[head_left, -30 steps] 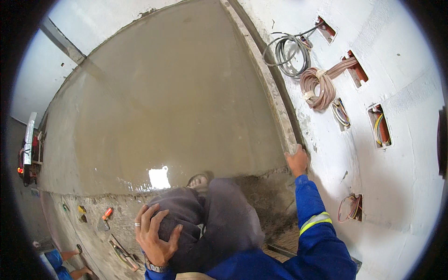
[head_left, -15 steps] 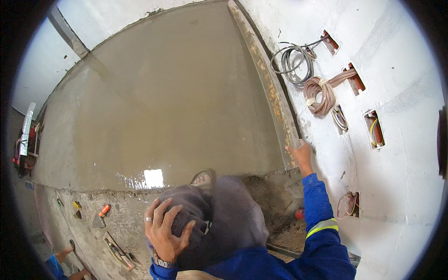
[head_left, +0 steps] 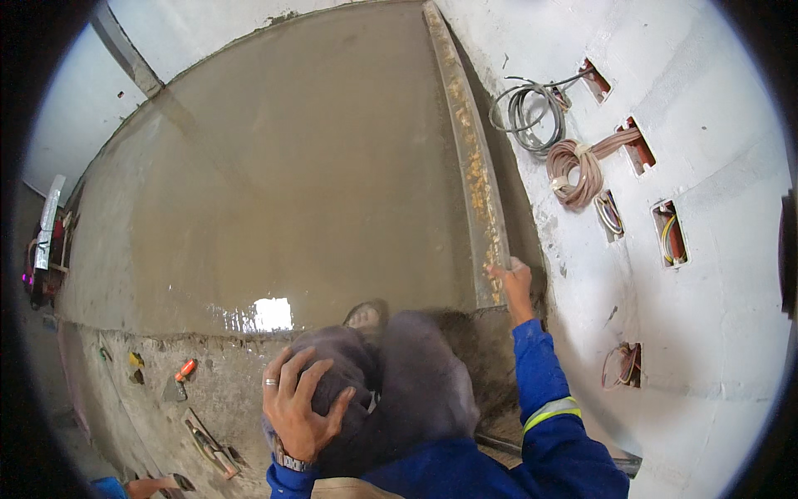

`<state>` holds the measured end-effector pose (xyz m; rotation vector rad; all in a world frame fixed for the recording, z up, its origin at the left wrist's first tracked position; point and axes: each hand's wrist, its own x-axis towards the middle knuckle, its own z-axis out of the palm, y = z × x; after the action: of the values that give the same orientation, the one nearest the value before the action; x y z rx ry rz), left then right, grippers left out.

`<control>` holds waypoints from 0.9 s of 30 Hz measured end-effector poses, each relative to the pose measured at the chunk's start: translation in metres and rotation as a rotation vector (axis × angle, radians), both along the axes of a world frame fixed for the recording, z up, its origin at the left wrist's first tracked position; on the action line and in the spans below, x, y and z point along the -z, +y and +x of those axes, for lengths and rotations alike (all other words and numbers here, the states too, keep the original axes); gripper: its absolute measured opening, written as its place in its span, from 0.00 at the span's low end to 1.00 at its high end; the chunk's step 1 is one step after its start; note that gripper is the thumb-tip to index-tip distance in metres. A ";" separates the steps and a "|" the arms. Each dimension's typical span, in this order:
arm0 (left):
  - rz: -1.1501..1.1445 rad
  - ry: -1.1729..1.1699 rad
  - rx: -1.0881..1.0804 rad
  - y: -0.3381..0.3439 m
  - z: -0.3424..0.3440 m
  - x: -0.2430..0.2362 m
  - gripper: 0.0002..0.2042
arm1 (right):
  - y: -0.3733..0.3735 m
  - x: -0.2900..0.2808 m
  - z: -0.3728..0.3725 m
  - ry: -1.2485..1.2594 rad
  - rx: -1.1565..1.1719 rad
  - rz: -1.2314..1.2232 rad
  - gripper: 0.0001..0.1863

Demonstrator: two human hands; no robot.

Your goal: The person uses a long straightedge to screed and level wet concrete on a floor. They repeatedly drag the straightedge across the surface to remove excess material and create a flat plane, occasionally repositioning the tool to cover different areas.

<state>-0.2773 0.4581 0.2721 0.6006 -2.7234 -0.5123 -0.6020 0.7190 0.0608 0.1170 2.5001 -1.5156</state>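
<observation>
My right hand (head_left: pixel 514 283) is closed on the near end of a long straightedge (head_left: pixel 470 150), a grey board with worn yellowish patches. It lies along the right side of a smooth, wet screed floor (head_left: pixel 291 166), a narrow strip away from the white wall. Its far end reaches the back of the floor. My left hand (head_left: pixel 301 407), wearing a ring and a wristwatch, rests with fingers spread over my bent knee. The front of my foot (head_left: pixel 363 316) shows at the near edge of the screed.
A pointed trowel (head_left: pixel 179 381) with an orange handle and a float (head_left: pixel 212 447) lie on rough concrete at left. Coiled brown cable (head_left: pixel 574 175) and dark cable (head_left: pixel 532 116) hang from wall boxes. Another person's limb (head_left: pixel 150 486) enters at lower left.
My right hand has drawn the straightedge's near end left, widening the gap from the wall. My left hand stays on the knee. The other person's limb at lower left has shifted.
</observation>
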 end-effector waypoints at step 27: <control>0.012 -0.083 -0.102 0.005 0.018 0.004 0.23 | 0.099 0.053 -0.076 0.236 -0.113 0.860 0.49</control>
<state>-0.2589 0.4631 0.2678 0.7762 -2.7511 -0.4883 -0.6776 0.8182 0.0077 -0.0770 3.0982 -0.3407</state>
